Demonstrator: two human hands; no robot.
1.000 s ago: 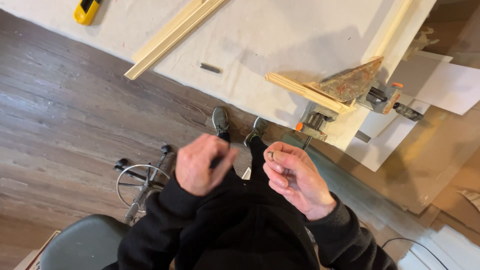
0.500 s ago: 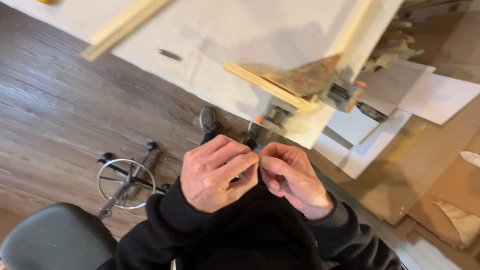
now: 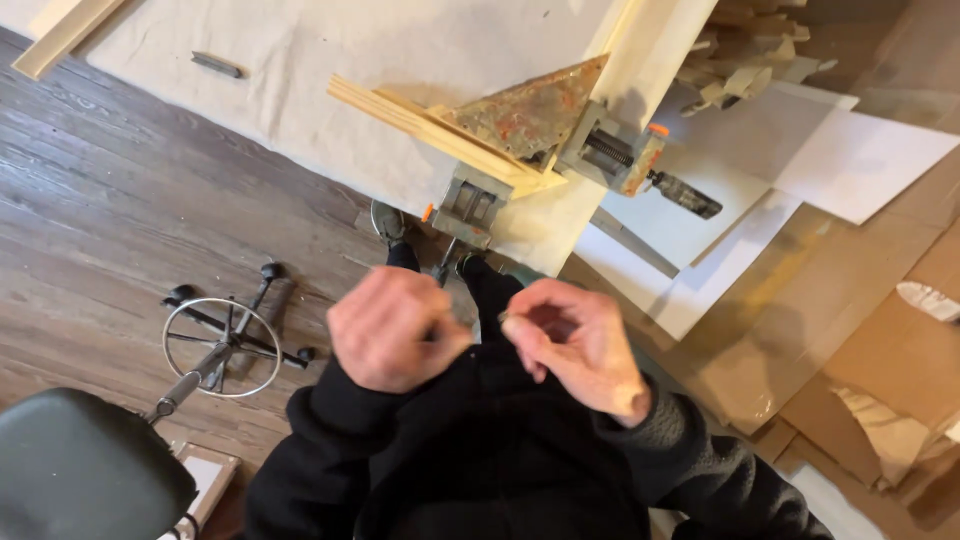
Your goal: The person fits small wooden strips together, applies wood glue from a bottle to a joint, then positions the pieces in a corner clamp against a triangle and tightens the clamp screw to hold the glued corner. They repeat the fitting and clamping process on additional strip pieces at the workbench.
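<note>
Hands (image 3: 395, 328) (image 3: 575, 345) curled, grip contents unclear, above stool (image 3: 85, 470), below rusty corner clamp (image 3: 545, 130).

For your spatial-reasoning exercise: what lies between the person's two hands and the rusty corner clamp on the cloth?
In the head view, between the hands and corner clamp: dark trouser legs, shoes and wood floor.

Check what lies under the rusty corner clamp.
Under the rusty corner clamp, two pale wood strips meet on a cream drop cloth. The joint itself is covered by the clamp's triangular plate.
</note>
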